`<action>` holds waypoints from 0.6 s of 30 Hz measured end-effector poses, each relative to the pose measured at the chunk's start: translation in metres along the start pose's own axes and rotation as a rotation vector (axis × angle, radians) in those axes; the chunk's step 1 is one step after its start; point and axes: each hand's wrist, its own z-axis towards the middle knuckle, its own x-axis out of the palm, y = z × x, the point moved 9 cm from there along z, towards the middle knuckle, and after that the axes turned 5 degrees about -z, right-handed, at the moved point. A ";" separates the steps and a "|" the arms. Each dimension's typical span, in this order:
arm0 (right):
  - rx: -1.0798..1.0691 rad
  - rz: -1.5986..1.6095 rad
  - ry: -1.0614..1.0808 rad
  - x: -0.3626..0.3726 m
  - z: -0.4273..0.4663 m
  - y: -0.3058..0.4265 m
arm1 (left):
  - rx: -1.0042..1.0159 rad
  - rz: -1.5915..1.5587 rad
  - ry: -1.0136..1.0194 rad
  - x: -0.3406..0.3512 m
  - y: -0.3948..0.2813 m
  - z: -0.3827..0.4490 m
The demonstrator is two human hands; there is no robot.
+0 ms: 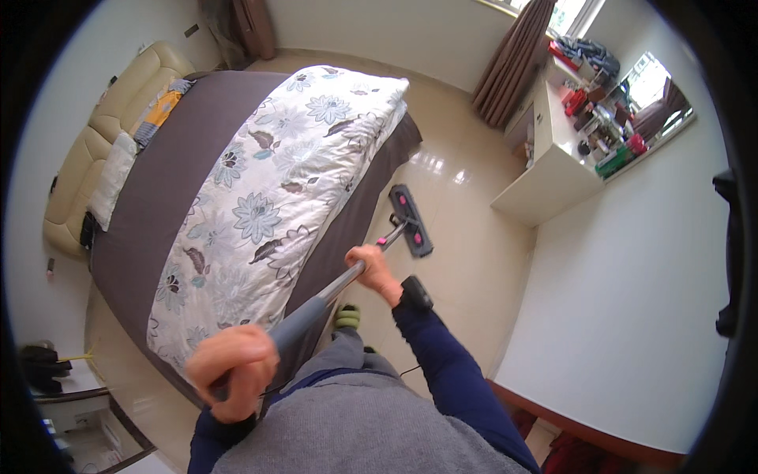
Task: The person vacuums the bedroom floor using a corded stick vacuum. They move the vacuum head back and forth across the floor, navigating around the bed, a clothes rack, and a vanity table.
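Note:
A flat mop's grey handle (301, 322) slants across my front, from my waist down to the floor. Its grip end is wrapped by my left hand (234, 370), close to the camera and slightly blurred. Farther down, my right hand (372, 268) is closed around the metal part of the pole. The dark rectangular mop head (411, 220), with pink fittings, rests on the glossy tiled floor (468, 284) to the right of the bed. A dark device is strapped to my right wrist.
A bed (331, 246) with a floral quilt (278, 154) runs along the left. At the right stands a white dressing table (548, 154) crowded with items beneath a mirror (651, 106). A brown curtain (512, 65) hangs behind it. My green slippers (347, 317) are beside the bed.

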 end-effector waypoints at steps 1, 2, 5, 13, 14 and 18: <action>-0.053 0.056 -0.043 -0.001 0.001 0.018 | 0.028 -0.010 -0.063 -0.013 -0.007 0.010; -0.058 0.093 -0.043 0.003 0.001 0.035 | 0.072 -0.064 -0.035 -0.026 -0.016 0.023; -0.051 0.097 0.021 0.017 0.000 0.087 | 0.124 -0.143 -0.059 -0.071 -0.048 0.055; -0.068 0.190 0.034 0.024 0.041 0.103 | 0.234 -0.168 -0.116 -0.106 -0.050 0.095; -0.107 0.177 0.013 0.022 0.049 0.101 | 0.236 -0.176 -0.122 -0.105 -0.045 0.101; -0.159 0.130 -0.005 0.011 0.088 0.066 | 0.240 -0.119 -0.114 -0.085 -0.014 0.127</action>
